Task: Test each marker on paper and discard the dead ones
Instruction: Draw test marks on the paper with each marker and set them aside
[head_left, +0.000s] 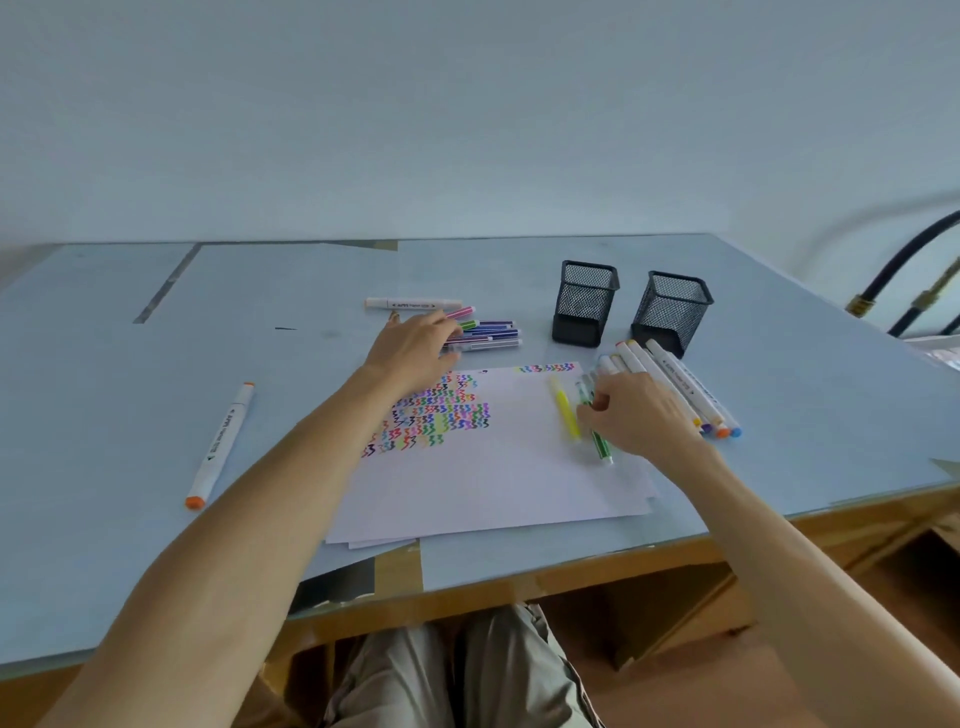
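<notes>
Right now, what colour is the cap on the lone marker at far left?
Orange cap, on the white marker; head view.

We reach both bare forearms forward, our left hand (415, 349) palm-down with fingers spread, our right hand (636, 415) curled, fingertips pinching.

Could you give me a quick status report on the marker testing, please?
Left hand on thin markers. Right hand at green marker, grip unclear. Paper part-filled. Nothing in the way.
</notes>
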